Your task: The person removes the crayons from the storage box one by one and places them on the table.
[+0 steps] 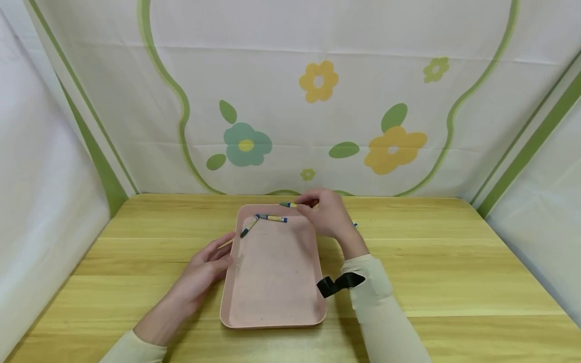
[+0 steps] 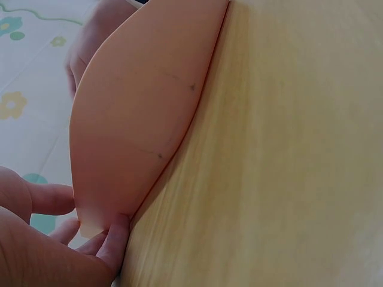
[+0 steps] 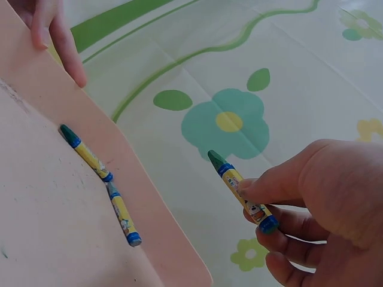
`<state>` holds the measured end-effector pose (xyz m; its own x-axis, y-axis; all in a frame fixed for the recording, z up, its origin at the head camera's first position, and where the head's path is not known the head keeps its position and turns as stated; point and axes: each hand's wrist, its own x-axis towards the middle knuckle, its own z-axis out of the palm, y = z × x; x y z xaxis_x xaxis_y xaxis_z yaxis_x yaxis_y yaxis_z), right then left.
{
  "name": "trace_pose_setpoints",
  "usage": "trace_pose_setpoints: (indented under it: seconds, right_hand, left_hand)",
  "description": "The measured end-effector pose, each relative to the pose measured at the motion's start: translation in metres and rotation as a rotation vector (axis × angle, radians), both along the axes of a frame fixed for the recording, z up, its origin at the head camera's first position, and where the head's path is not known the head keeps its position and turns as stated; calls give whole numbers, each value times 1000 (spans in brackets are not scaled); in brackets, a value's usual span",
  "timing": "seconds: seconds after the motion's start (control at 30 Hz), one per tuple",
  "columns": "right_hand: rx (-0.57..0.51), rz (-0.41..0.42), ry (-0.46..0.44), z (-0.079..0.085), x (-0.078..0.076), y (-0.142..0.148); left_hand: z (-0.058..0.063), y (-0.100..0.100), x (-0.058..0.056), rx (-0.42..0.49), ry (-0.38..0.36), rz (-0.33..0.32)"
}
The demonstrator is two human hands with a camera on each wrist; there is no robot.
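Observation:
My right hand (image 1: 323, 214) pinches a green crayon (image 3: 230, 177) with a yellow and blue wrapper between thumb and fingers, over the tray's far edge. Its green tip points left in the head view. The shallow pink tray (image 1: 277, 282) lies lengthwise before me. Inside its far left corner are two more crayons: a dark green one (image 3: 87, 155) set slantwise and a grey-tipped one (image 3: 124, 216), end to end. At the tray's left side, my left hand (image 1: 204, 272) rests its extended fingers against the outer wall and rim.
The tray stands on a wood-grain table (image 1: 431, 272). Right of my right wrist, a small blue and white end of another object (image 1: 355, 225) shows, mostly hidden. A white flowered cloth (image 1: 272, 91) rises behind the table, and more cloth hangs at both sides.

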<state>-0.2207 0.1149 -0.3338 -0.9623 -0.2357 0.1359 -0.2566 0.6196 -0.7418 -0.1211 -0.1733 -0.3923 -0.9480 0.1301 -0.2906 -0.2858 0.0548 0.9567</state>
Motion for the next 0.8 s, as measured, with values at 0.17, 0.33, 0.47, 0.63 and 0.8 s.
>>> trace_pose_setpoints:
  seconds: [0.17,0.33,0.47,0.63,0.8]
  right_hand:
    - [-12,-9,21,1,-1,9]
    - [-40,-44,16,3,-2,20]
    - [-43,-68,18,1,-5,31]
    - [-49,-100,0,-4,-9,48]
    - [-52,-146,-10,-9,-13,63]
  left_hand:
    - [0,1,0,-5,-1,-1]
    - [-1,0,0,-4,5,-5]
    - [-2,0,0,-9,6,-3]
    - [-2,0,0,-11,7,-1]
    - [-2,0,0,-11,8,-3]
